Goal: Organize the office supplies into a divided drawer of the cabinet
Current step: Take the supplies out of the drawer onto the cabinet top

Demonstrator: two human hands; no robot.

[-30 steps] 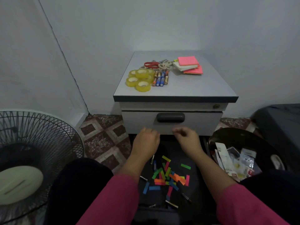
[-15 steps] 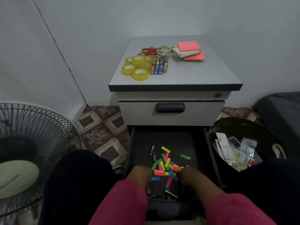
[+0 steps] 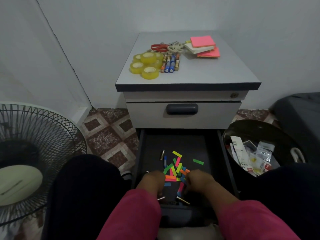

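Most supplies unsorted: tape (image 3: pixel 146 64), batteries (image 3: pixel 170 63), pads (image 3: pixel 204 46) on cabinet (image 3: pixel 216 73); both hands (image 3: pixel 153 181) (image 3: pixel 199 181) in drawer (image 3: pixel 188 142); fingers' state unclear.

Both arms in pink sleeves reaching forward and down, side by side, wrists bent. Left hand (image 3: pixel 152 181) and right hand (image 3: pixel 199 180) lowered with backs up, fingers curled downward and toward each other. Fingertips hidden, so any grip cannot be told.
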